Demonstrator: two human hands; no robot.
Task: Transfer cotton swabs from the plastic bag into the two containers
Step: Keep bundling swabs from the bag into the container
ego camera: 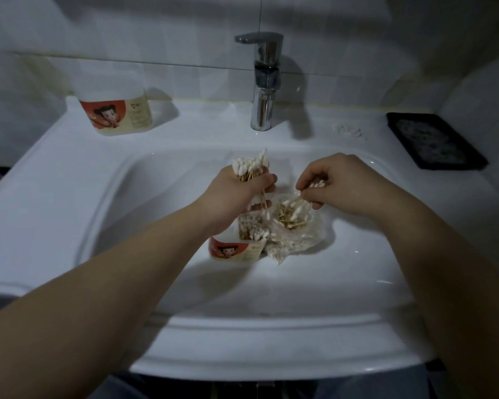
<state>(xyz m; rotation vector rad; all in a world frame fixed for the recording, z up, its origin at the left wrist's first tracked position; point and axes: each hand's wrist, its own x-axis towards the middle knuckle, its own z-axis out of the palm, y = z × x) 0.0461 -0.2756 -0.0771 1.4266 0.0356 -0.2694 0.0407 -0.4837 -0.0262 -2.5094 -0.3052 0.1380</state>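
My left hand (pixel 236 197) grips a bundle of cotton swabs (pixel 249 168) with wooden sticks, white tips pointing up, above a clear container (pixel 236 249) with a red cartoon label that holds upright swabs. My right hand (pixel 334 185) pinches a few swabs (pixel 316 185) just above the crumpled clear plastic bag (pixel 293 226), which lies in the sink beside the container with loose swabs inside. A second container (pixel 116 108) with the same label stands on the sink's back left ledge.
The white sink (pixel 98 197) has a chrome tap (pixel 264 82) at the back centre. A few loose swabs (pixel 347 131) lie on the ledge right of the tap. A black tray (pixel 435 141) sits at the far right.
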